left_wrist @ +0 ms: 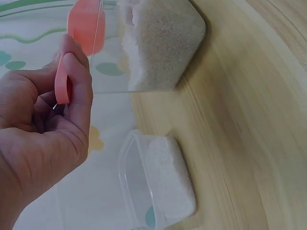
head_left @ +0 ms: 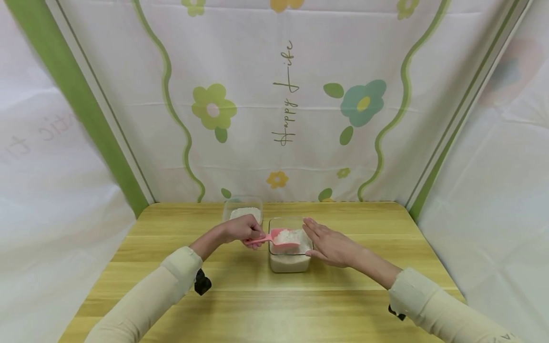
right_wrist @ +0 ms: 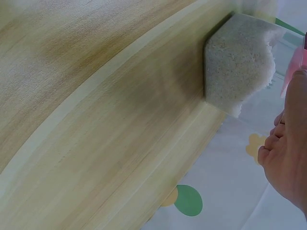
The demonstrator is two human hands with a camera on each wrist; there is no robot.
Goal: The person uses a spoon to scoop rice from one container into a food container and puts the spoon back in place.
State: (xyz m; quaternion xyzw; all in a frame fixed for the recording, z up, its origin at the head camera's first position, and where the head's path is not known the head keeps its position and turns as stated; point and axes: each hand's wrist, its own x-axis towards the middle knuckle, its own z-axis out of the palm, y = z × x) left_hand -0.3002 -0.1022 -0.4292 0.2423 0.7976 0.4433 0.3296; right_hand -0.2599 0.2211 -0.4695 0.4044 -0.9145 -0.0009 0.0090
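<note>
Pinched between the thumb and curled fingers of the left hand (head_left: 245,229) is the handle of a pink scoop (head_left: 285,245). Its bowl reaches out to the right of this grip, over the mouth of a clear glass container (head_left: 285,254), and carries a heap of white grains (head_left: 288,236). More of the same fill most of the container, which stands just right of the grip, its near side a little closer to the person.

Farther right, across that container from the grip, the right hand (head_left: 330,244) lies along the rim with its fingers extended and its thumb spread from them; how firmly it presses cannot be told.

Behind the grip, near the far table edge, sits a smaller clear container (head_left: 242,202) with white contents. Below and all around the grip spreads the wooden table (head_left: 266,309). Past its far edge, beyond the grip, hangs a white cloth (head_left: 257,152) printed with flowers and the words "Happy Life".
</note>
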